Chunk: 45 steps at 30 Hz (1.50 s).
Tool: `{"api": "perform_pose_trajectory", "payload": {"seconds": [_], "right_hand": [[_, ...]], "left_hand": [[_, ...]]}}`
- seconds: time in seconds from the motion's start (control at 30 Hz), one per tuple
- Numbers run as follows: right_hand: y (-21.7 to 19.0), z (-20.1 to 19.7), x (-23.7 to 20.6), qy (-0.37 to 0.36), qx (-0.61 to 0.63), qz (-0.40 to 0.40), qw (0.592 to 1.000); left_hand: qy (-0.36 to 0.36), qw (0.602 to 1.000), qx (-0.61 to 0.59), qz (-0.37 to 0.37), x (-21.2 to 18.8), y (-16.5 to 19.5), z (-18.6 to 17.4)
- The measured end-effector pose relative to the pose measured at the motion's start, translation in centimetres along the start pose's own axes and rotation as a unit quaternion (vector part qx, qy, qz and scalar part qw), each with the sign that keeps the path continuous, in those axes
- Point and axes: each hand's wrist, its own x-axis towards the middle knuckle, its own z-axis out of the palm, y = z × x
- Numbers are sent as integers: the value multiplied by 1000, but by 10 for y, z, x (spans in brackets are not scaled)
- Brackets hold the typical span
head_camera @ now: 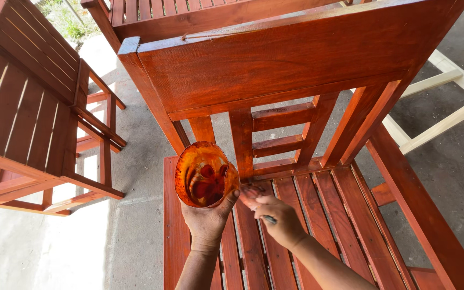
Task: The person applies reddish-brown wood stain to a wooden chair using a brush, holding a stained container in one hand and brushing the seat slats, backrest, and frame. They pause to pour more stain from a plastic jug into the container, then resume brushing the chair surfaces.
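Left hand [208, 223] fingers wrapped round a cut-off plastic bottle [204, 174] of red stain, tilted up close to dip; right hand [277, 220] fingers closed on a brush [253, 197], bristles just past its fingertips on the chair slat [241, 142].

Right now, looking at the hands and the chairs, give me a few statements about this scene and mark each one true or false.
1. The left hand holds a stained, cut-off plastic container. True.
2. The right hand is empty. False: it grips a brush whose tip touches the chair.
3. The chair in front is bare, unpainted wood. False: it is coated red-brown.
4. Another red-brown chair stands at the left. True.
5. The pale wooden frame at the right is unpainted. True.
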Motion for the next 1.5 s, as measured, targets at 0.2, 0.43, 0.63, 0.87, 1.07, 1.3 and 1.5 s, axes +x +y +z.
{"api": "perform_pose_trajectory", "payload": {"seconds": [0.2, 0.43, 0.63, 0.87, 1.07, 1.3, 1.5], "right_hand": [[31, -10, 16, -123, -86, 26, 988], [77, -82, -6, -81, -84, 69, 991], [92, -113, -13, -84, -119, 83, 986], [91, -137, 0, -109, -145, 114, 977], [64, -176, 28, -54, -159, 19, 986], [10, -231, 74, -26, -154, 0, 988], [-35, -267, 101, 49, -151, -61, 985]], "left_hand": [[10, 999, 31, 14, -1, -11, 0], [10, 1000, 14, 16, 1, -18, 18], [3, 1000, 14, 21, -1, -22, 38], [0, 1000, 30, -9, 0, -17, 55], [11, 1000, -7, 22, 5, 3, 65], [13, 999, -29, 18, 14, 37, 81], [15, 998, -68, -1, 17, 59, 88]]}}
